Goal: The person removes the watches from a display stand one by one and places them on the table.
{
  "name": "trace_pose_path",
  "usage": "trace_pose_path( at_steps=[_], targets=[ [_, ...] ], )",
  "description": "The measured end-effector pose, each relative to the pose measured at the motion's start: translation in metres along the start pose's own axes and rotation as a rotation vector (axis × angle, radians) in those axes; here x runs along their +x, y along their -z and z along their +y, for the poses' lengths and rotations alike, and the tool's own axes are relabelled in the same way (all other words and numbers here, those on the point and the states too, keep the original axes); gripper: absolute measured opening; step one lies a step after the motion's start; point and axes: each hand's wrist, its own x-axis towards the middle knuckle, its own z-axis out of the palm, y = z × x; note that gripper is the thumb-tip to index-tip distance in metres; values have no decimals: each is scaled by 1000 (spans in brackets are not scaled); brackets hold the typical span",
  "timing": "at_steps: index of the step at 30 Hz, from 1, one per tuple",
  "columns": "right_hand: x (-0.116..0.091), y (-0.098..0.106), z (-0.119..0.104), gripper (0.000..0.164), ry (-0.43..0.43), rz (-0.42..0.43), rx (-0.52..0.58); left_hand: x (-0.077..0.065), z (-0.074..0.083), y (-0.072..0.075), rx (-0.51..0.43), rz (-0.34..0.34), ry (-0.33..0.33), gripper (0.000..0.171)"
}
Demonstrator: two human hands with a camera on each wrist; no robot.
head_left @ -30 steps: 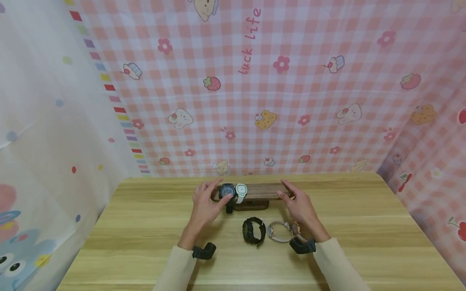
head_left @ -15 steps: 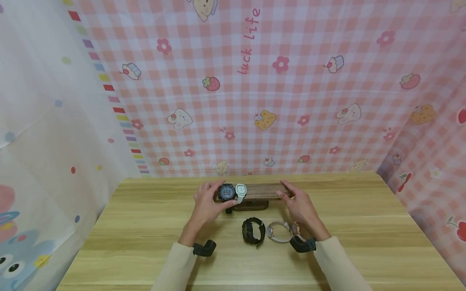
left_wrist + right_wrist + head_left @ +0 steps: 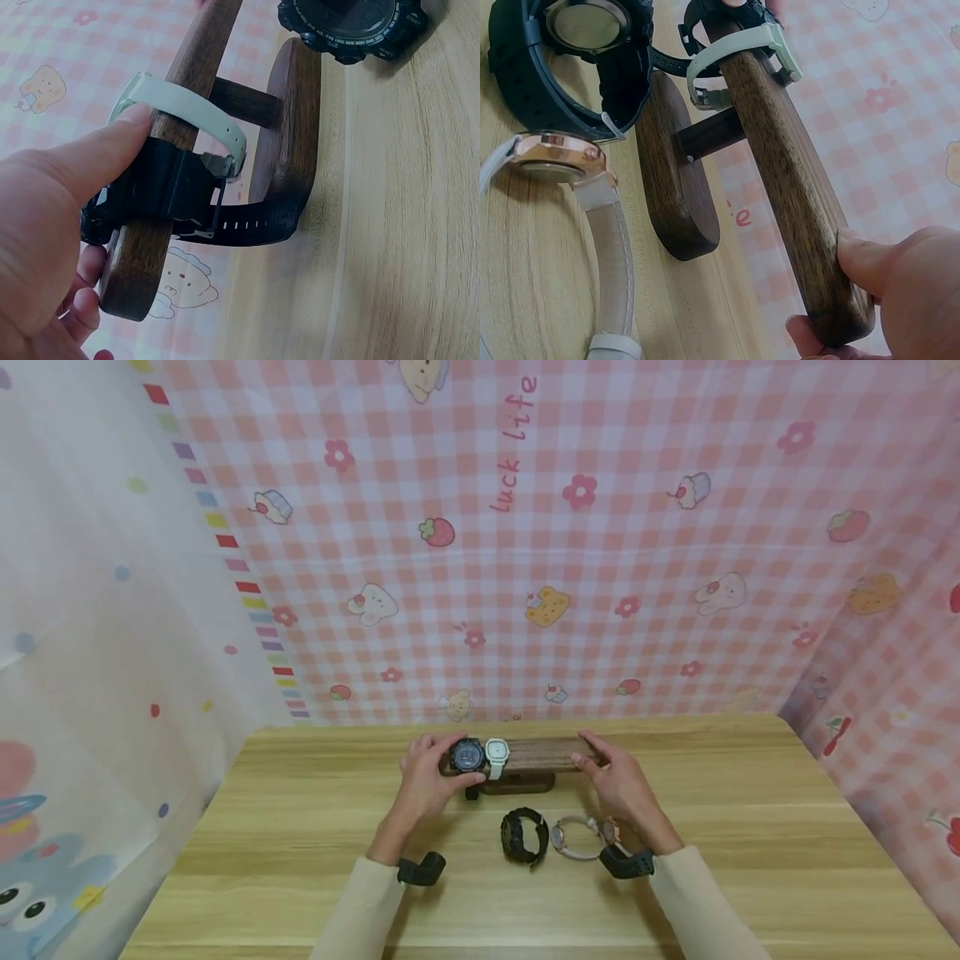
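Observation:
A dark wooden watch stand (image 3: 543, 755), a horizontal bar on a post and rounded base, stands toward the back of the table. A black digital watch (image 3: 468, 756) is looped round the bar's left end, with a pale mint-white watch (image 3: 497, 752) beside it. My left hand (image 3: 427, 781) grips the black watch, thumb along its lower edge and fingers behind. In the left wrist view its black strap (image 3: 255, 225) hangs below the bar. At the bar's right end, my right hand (image 3: 622, 785) holds the wood between thumb and fingers.
In front of the stand, another black watch (image 3: 513, 837) lies on its side on the wooden table (image 3: 300, 860). Right of it are a white-strapped watch (image 3: 577, 857) and a rose-gold watch (image 3: 611, 832), close under the right wrist. A pink checked cloth (image 3: 495, 568) hangs behind.
My left thumb has slid from over the black watch's face down to its lower edge, and the left fingers have shifted slightly right. The right hand keeps its hold on the bar.

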Motion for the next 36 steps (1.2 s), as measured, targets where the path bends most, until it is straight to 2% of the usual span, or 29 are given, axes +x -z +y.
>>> trace_pose_path(
  at_steps=[14,25,30,36],
  targets=[
    [0,1,1,55,0,-3,7,-3,-8,5,-57,26,-13,67],
    [0,1,0,55,-7,-9,17,-5,-16,13,-115,1,13,67],
    [0,1,0,54,1,-10,22,-6,-20,16,-145,-16,45,67],
    [1,1,2,53,21,-7,-9,-7,-26,19,-158,-27,51,67]
  ],
)
